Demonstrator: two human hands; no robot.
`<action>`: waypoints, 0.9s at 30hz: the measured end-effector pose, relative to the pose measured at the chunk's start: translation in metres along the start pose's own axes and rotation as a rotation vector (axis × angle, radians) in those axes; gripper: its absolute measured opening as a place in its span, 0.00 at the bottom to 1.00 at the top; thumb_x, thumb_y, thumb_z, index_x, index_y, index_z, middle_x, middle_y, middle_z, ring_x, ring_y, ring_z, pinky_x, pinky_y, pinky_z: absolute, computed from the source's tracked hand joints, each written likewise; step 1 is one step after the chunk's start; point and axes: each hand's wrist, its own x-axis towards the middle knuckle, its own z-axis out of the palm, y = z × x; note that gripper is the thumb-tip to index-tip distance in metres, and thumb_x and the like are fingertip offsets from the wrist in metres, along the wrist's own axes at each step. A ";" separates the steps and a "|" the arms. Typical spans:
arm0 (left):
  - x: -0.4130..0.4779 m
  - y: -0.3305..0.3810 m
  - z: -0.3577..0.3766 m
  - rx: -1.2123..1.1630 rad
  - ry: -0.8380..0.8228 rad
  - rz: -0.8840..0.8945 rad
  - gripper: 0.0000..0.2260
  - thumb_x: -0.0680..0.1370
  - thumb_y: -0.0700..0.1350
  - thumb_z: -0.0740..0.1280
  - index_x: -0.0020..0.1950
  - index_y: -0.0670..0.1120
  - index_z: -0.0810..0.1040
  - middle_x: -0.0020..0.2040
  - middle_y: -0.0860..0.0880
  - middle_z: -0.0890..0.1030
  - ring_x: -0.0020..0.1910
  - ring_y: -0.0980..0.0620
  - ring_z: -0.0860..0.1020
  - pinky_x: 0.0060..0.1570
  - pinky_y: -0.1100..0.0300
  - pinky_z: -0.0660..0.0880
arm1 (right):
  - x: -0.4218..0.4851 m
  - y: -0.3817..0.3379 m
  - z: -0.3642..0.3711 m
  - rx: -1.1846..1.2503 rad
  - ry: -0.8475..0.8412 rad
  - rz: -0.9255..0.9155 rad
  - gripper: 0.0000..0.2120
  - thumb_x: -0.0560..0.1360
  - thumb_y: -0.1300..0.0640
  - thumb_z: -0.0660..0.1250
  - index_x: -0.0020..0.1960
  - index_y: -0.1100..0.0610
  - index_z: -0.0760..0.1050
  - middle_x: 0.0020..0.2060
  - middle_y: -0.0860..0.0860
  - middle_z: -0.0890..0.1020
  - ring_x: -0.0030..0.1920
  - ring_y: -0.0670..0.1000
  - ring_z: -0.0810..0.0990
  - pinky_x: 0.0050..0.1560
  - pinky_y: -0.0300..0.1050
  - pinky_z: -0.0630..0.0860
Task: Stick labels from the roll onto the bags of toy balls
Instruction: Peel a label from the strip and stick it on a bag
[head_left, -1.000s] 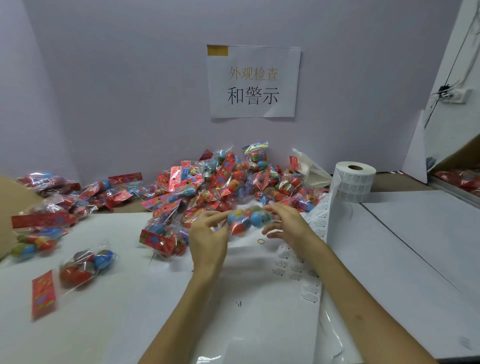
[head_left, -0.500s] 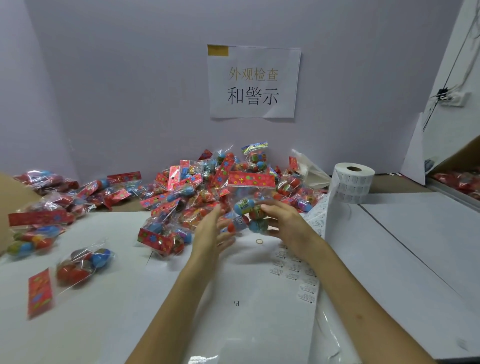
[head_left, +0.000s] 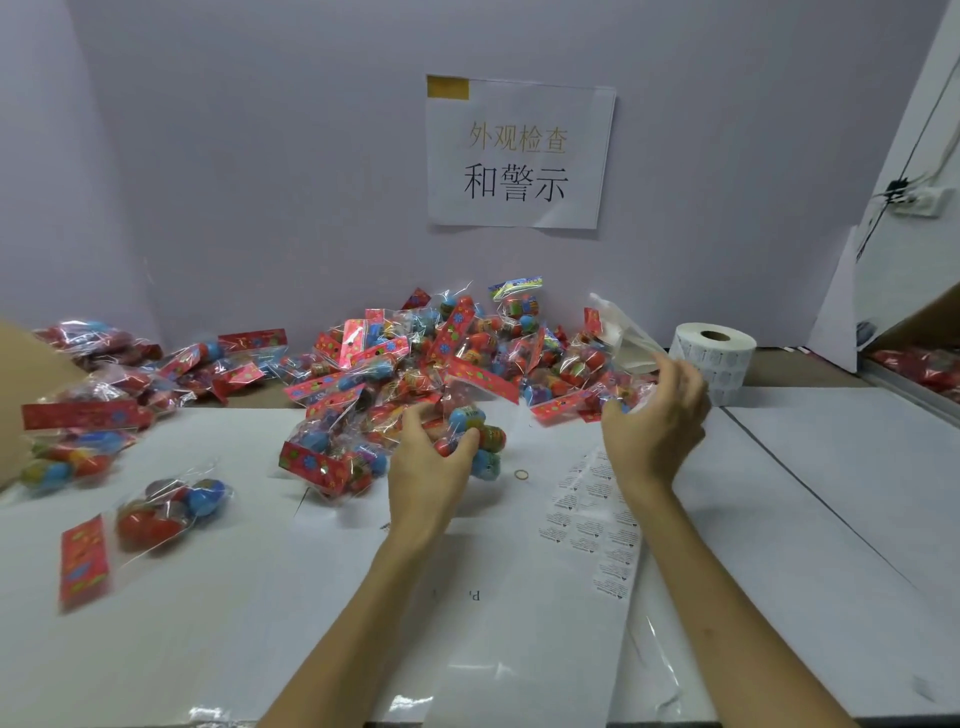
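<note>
1. Far left edge of the counter (head_left: 779, 519): a cluster of sealed bags (head_left: 78, 431) with red header cards lies loose. Each clear bag holds blue, red and yellow balls.
2. Left front: a single bag (head_left: 171, 506) lies flat, apart from the others, with red and blue balls inside and its red card toward the near edge.
3. Back centre, against the wall under the paper sign (head_left: 519, 150): the main pile of bags (head_left: 441, 353) is heaped, with clear film, red cards and mixed-colour balls throughout.
4. Just in front of that pile, your left hand (head_left: 426, 467) grips the bag of toy balls (head_left: 478, 431). Your fingers are curled round the blue and red balls through the film.
5. A small ring (head_left: 521, 474) lies on the counter just right of that bag, between your hands.
6. The label strip (head_left: 597, 514) lies flat on the counter, running from near your right forearm back toward the roll.
7. Your right hand (head_left: 654, 415) is raised well apart from the gripped bag. Its fingers are loosely curled in front of the strip, and motion blur makes it impossible to tell whether it pinches anything.
8. Back right of the counter: the roll of labels (head_left: 714, 358) stands upright just beyond your right hand.
</note>
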 end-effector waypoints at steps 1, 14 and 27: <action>0.000 -0.001 -0.001 0.077 0.022 0.017 0.24 0.78 0.53 0.73 0.71 0.51 0.69 0.55 0.51 0.79 0.47 0.54 0.79 0.48 0.55 0.81 | 0.002 0.003 0.000 0.016 -0.022 0.043 0.31 0.68 0.66 0.73 0.70 0.60 0.70 0.72 0.60 0.68 0.70 0.63 0.68 0.62 0.59 0.71; -0.005 0.001 0.005 0.208 0.027 0.428 0.17 0.77 0.38 0.73 0.65 0.48 0.75 0.59 0.49 0.79 0.49 0.63 0.78 0.47 0.79 0.72 | 0.001 0.002 0.006 0.520 -0.806 0.766 0.04 0.78 0.64 0.68 0.51 0.64 0.78 0.44 0.61 0.85 0.46 0.61 0.85 0.54 0.59 0.82; -0.013 0.007 0.004 -0.008 -0.512 0.037 0.17 0.80 0.58 0.69 0.64 0.51 0.77 0.41 0.51 0.81 0.27 0.61 0.75 0.27 0.69 0.72 | 0.011 0.000 -0.005 1.015 -0.823 0.807 0.10 0.82 0.60 0.61 0.59 0.61 0.78 0.57 0.63 0.84 0.57 0.63 0.83 0.55 0.61 0.79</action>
